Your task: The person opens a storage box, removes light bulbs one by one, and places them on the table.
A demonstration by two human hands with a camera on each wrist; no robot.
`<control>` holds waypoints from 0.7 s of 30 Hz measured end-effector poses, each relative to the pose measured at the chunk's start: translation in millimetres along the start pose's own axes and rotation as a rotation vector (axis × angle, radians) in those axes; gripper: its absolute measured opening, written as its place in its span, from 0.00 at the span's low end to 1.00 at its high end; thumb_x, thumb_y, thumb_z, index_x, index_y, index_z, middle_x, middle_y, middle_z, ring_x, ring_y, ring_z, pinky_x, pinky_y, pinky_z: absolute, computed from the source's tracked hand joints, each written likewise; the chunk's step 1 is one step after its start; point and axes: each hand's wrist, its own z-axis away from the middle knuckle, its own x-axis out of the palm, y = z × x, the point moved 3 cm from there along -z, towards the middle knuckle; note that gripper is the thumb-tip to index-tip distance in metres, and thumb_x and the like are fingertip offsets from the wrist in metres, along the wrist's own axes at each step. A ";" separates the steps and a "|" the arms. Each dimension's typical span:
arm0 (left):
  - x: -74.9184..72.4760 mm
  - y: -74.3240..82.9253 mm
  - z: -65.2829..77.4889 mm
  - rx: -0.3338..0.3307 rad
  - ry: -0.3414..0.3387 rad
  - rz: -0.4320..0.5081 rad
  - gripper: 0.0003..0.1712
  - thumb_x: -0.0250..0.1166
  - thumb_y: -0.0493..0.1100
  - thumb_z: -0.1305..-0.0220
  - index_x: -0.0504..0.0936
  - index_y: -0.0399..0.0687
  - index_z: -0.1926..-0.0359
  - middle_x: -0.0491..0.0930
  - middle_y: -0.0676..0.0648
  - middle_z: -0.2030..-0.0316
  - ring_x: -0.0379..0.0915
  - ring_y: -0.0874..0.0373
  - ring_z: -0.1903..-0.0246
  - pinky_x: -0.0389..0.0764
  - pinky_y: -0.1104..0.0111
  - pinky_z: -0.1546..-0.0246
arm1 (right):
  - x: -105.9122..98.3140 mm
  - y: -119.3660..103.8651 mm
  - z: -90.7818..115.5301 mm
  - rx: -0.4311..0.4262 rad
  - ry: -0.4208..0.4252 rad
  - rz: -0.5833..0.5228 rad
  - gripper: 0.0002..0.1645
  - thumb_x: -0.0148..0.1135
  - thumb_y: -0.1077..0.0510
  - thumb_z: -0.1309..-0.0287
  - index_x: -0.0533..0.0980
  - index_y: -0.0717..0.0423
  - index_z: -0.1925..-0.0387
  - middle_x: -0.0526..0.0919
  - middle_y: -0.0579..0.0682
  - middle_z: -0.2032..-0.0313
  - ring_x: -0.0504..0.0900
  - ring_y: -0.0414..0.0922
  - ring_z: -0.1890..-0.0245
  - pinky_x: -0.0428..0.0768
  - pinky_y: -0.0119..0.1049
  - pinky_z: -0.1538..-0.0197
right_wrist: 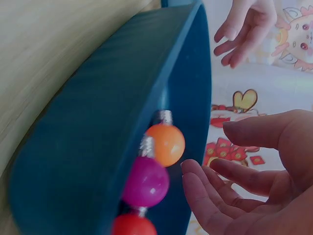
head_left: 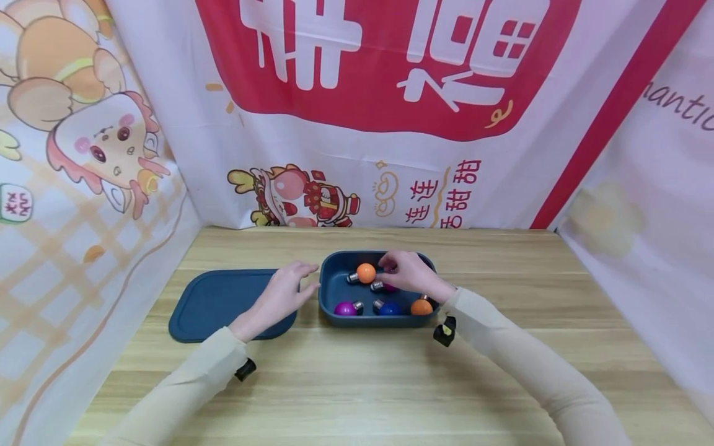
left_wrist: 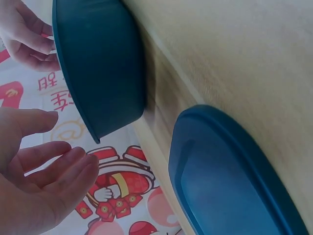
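A dark blue rectangular box (head_left: 357, 321) holds several small coloured light bulbs with silver screw bases. Toward its back lies an orange bulb (head_left: 365, 273), close to a magenta bulb (right_wrist: 145, 182) that is partly covered by my right hand in the head view. Along the front wall are a purple bulb (head_left: 345, 308), a blue bulb (head_left: 390, 308) and another orange bulb (head_left: 421, 307). My right hand (head_left: 409, 272) hovers over the box's right half, fingers loosely bent, nothing between them. Just outside the left rim, my left hand (head_left: 284, 291) holds nothing, its thumb and fingers spread apart.
The flat blue lid (head_left: 223, 303) lies on the wooden table (head_left: 357, 384) to the left of the box, partly under my left hand in the head view. Printed cloth (head_left: 357, 142) hangs behind the table and along both sides.
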 end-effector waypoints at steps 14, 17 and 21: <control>13.6 3.5 5.6 0.074 -0.053 -0.084 0.31 0.66 0.49 0.33 0.75 0.34 0.36 0.75 0.35 0.37 0.74 0.42 0.37 0.78 0.50 0.39 | 3.5 25.3 3.6 0.030 0.020 0.036 0.17 0.68 0.59 0.40 0.81 0.64 0.52 0.86 0.58 0.60 0.82 0.46 0.64 0.84 0.39 0.57; 15.3 3.4 7.7 0.082 -0.058 -0.100 0.33 0.66 0.50 0.33 0.74 0.35 0.35 0.74 0.34 0.35 0.72 0.41 0.36 0.77 0.49 0.38 | 5.2 27.9 2.4 0.025 0.013 0.044 0.17 0.68 0.60 0.41 0.81 0.65 0.52 0.86 0.59 0.60 0.81 0.45 0.65 0.84 0.38 0.58; 17.5 2.7 10.3 0.089 -0.071 -0.128 0.35 0.65 0.53 0.33 0.72 0.35 0.33 0.72 0.35 0.33 0.71 0.41 0.35 0.77 0.49 0.37 | 6.2 29.3 1.5 0.004 0.018 0.063 0.17 0.69 0.61 0.42 0.81 0.65 0.53 0.86 0.59 0.61 0.81 0.45 0.66 0.84 0.37 0.59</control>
